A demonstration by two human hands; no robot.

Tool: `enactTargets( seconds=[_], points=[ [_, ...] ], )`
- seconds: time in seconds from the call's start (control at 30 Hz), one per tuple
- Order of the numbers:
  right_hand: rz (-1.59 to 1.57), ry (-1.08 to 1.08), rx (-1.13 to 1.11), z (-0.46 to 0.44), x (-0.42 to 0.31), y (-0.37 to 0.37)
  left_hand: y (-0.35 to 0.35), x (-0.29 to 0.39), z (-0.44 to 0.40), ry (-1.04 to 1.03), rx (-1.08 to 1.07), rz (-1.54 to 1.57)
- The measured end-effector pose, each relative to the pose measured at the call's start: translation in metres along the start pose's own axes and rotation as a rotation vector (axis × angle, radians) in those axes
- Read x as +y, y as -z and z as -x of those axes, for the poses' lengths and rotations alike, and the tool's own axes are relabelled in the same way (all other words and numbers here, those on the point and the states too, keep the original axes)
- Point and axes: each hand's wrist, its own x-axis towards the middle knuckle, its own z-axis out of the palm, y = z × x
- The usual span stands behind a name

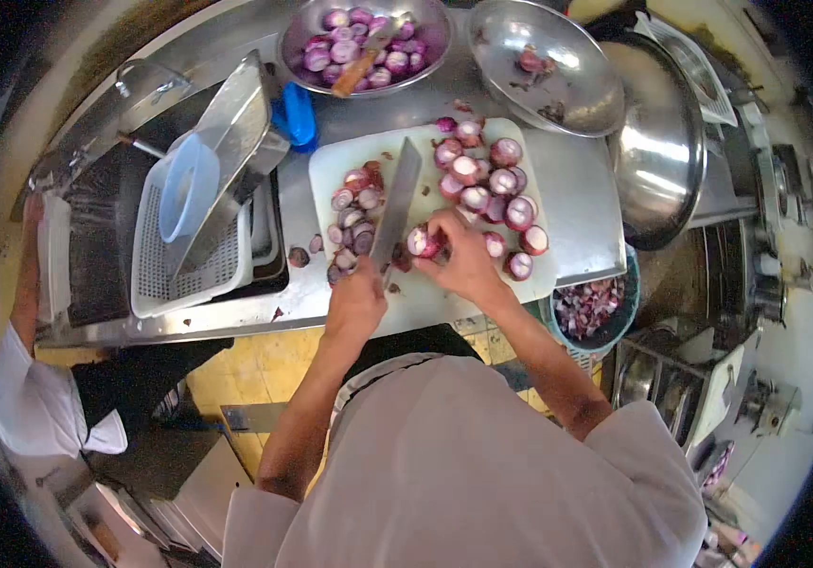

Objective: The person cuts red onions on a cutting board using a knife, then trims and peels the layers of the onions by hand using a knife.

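My left hand (357,301) is closed round the lower end of a large kitchen knife (401,194), its broad blade pointing away from me over a white cutting board (430,303). Between the fingers of my right hand (465,257) is a red onion (422,241), held just right of the blade. Dark peel (402,256) lies between the two hands. Left of the knife sit cut-off onion ends (354,227) in a pile. On the board's right side several trimmed red onions (501,180) are gathered, still with their skins.
At the back stand a steel bowl (293,52) of peeled onions with a wooden-handled knife (359,71) across it, and another steel bowl (577,71) with scraps. A white basket (146,251) fills the left. Below right, a tub (632,308) holds peelings. A co-worker's sleeve (28,388) shows far left.
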Motion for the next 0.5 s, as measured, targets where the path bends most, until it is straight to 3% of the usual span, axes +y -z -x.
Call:
enactTargets(
  seconds=[0.03,0.13,0.23,0.27,0.3,0.37,0.5],
  points=[
    [0.009,-0.015,0.01,0.005,0.004,0.006,-0.001,-0.001,0.004,-0.014,-0.014,0.004],
    [-0.388,-0.16,0.231,0.021,0.003,0.037,-0.005,-0.009,0.008,-0.015,0.059,0.106],
    [-0.237,-0.235,0.372,0.039,0.019,0.067,-0.004,-0.007,0.008,0.086,-0.001,0.142],
    [-0.352,-0.368,0.436,0.045,0.015,0.075,-0.001,-0.004,0.008,0.052,0.016,0.094],
    [-0.351,-0.371,0.444,0.047,0.013,0.081,-0.002,-0.005,0.007,0.045,0.013,0.093],
    [-0.255,-0.304,0.423,0.051,0.013,0.089,-0.005,-0.009,0.007,0.116,-0.036,0.153],
    [0.128,0.01,0.332,0.043,0.03,0.067,-0.001,-0.007,0.007,0.055,-0.028,0.082]
  ],
)
